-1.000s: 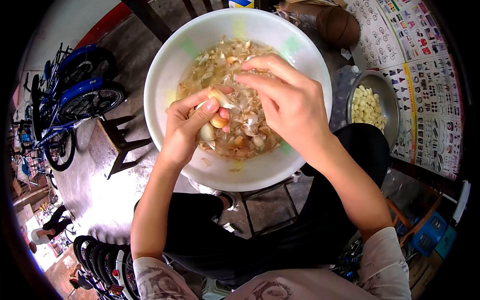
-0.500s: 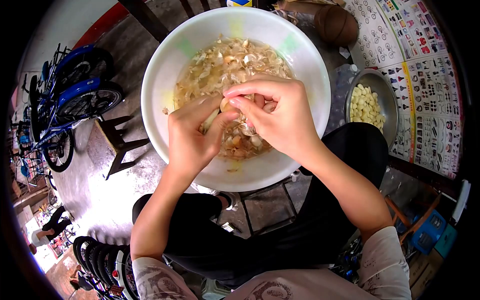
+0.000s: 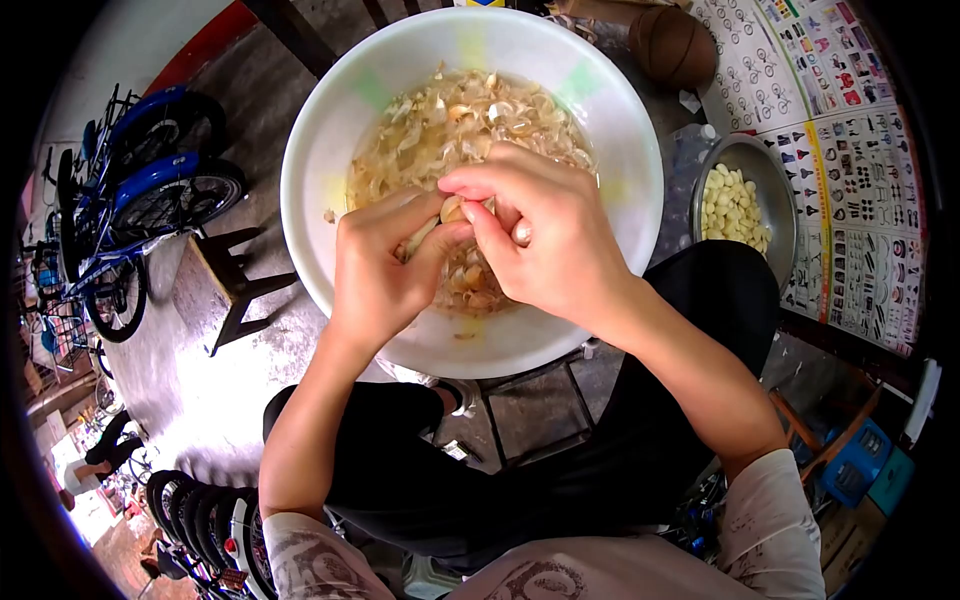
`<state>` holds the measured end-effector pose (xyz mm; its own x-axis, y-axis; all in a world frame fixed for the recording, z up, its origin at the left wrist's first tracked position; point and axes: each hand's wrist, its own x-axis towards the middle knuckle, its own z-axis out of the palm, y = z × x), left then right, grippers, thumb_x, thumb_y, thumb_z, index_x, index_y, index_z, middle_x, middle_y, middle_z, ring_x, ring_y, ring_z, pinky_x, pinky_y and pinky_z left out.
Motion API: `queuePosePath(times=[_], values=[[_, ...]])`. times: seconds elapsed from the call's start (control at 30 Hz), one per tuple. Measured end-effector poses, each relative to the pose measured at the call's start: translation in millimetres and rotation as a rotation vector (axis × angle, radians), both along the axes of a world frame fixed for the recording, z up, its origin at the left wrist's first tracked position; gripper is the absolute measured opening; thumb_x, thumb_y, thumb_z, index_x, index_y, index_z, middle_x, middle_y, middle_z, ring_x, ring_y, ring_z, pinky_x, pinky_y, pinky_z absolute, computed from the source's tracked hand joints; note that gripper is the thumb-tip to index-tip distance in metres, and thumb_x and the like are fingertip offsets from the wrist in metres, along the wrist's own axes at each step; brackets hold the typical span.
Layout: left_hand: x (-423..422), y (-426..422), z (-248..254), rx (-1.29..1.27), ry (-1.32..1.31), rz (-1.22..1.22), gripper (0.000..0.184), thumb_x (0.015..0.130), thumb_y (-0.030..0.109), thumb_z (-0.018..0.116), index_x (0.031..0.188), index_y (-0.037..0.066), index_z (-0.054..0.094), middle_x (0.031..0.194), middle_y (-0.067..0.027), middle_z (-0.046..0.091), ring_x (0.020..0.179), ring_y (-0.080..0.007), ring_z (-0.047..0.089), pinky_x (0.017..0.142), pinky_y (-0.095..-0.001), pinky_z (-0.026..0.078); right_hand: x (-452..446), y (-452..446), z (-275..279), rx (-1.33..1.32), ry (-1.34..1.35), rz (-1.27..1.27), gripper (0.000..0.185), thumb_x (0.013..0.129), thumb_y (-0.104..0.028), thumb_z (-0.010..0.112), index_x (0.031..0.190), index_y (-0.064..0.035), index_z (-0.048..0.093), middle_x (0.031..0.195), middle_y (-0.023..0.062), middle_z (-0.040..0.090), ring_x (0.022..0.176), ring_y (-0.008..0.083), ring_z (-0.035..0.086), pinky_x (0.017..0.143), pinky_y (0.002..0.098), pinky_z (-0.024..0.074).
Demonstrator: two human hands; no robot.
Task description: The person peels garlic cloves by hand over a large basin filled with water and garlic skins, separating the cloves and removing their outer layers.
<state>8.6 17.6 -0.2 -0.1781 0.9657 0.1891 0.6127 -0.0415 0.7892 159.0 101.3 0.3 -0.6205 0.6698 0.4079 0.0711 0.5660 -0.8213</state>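
Note:
Over the large white basin point(image 3: 325, 150), both hands meet fingertip to fingertip at a garlic clove point(image 3: 453, 210). My left hand point(image 3: 385, 270) is closed round garlic cloves, a pale one showing between thumb and fingers. My right hand point(image 3: 555, 235) pinches the same clove from the other side with thumb and forefinger, its other fingers curled, and a pale clove shows in its curl. Beneath them, garlic skins and cloves point(image 3: 470, 115) float in water. Peeled white cloves point(image 3: 733, 208) lie in a metal bowl point(image 3: 785, 225) at the right.
A small wooden stool point(image 3: 225, 280) stands left of the basin, with blue bicycles point(image 3: 160, 180) beyond. A printed poster sheet point(image 3: 860, 200) lies at the right beside the metal bowl. Tyres point(image 3: 200, 515) are at the lower left, where a person point(image 3: 95, 465) is also visible.
My right hand has come down from open above the basin to pinch the clove at my left fingertips. My left hand has turned inward. Over the last half second both have barely moved.

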Motion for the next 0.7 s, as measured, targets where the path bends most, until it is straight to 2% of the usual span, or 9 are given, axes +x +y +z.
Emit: queuePosePath(times=[0.07,0.13,0.17,0.23,0.33,0.5,0.57,0.7], values=[[-3.7,0.0,-1.8,-0.06,-0.194,-0.067,0.02,0.079,0.002,0.073,0.098,-0.001,0.07,0.078,-0.0143,0.066,0.064,-0.0228,0.06,0.061,-0.0306,0.047,1.0,1.5,-1.7,-0.006,0.011,0.016,0.013,0.08,0.003,0.061,0.093,0.0015,0.065,0.079,0.0116,0.063,0.062,0.0258,0.063,0.058,0.0344,0.0501],[-6.9,-0.7,1.6,-0.116,-0.246,-0.1,0.02,0.08,0.003,0.073,0.099,-0.002,0.07,0.079,-0.0132,0.067,0.067,-0.02,0.061,0.064,-0.0301,0.047,1.7,0.9,-6.0,-0.269,0.106,0.064,0.015,0.082,0.004,0.06,0.095,0.0024,0.067,0.077,0.0097,0.065,0.057,0.0174,0.062,0.054,0.0286,0.0489],[-8.7,-0.9,3.4,-0.17,-0.297,-0.133,0.019,0.081,0.004,0.072,0.099,-0.002,0.07,0.08,-0.0121,0.068,0.07,-0.0173,0.061,0.067,-0.0297,0.047,4.4,1.1,-2.4,-0.269,0.106,0.064,0.015,0.082,0.004,0.06,0.095,0.0024,0.067,0.077,0.0097,0.065,0.057,0.0174,0.062,0.054,0.0286,0.0489],[-13.0,-2.6,4.8,-0.221,-0.381,-0.162,0.02,0.082,0.005,0.073,0.1,-0.002,0.07,0.081,-0.0108,0.068,0.072,-0.016,0.061,0.068,-0.0293,0.048,11.4,2.7,14.8,-0.71,0.014,0.154,0.017,0.084,0.004,0.059,0.099,0.0035,0.067,0.077,0.0073,0.066,0.053,0.0092,0.06,0.049,0.0223,0.0466],[-17.0,-4.7,3.5,-0.286,-0.488,-0.207,0.021,0.082,0.006,0.073,0.101,-0.002,0.07,0.082,-0.0089,0.069,0.075,-0.0143,0.061,0.071,-0.0289,0.048,16.0,9.8,26.7,-0.873,-0.048,0.234,0.017,0.087,0.001,0.059,0.101,0.0042,0.067,0.079,0.0053,0.066,0.052,0.0057,0.058,0.046,0.0196,0.0448],[-14.7,-4.6,0.6,-0.256,-0.506,-0.234,0.022,0.081,0.006,0.073,0.103,0.0,0.071,0.083,-0.0089,0.069,0.075,-0.0147,0.061,0.07,-0.0296,0.048,16.7,8.0,26.3,-0.941,-0.034,0.24,0.019,0.087,0.002,0.058,0.104,0.004,0.066,0.078,0.0052,0.065,0.051,0.0058,0.056,0.045,0.0205,0.0446],[-12.2,-3.3,5.0,-0.248,-0.373,-0.231,0.023,0.08,0.006,0.074,0.102,0.001,0.071,0.083,-0.0104,0.068,0.073,-0.0171,0.062,0.069,-0.0304,0.048,16.9,6.1,26.1,-0.959,-0.02,0.23,0.021,0.087,0.002,0.058,0.106,0.0042,0.065,0.078,0.0057,0.065,0.051,0.006,0.056,0.045,0.0208,0.0444],[-7.8,-2.7,1.2,-0.177,-0.317,-0.251,0.025,0.078,0.004,0.074,0.102,0.001,0.071,0.082,-0.0118,0.067,0.071,-0.02,0.061,0.067,-0.0312,0.047,18.5,2.5,25.5,-1.079,0.027,0.226,0.025,0.084,0.005,0.059,0.109,0.0056,0.063,0.077,0.0073,0.063,0.052,0.0073,0.056,0.044,0.0218,0.0428]])
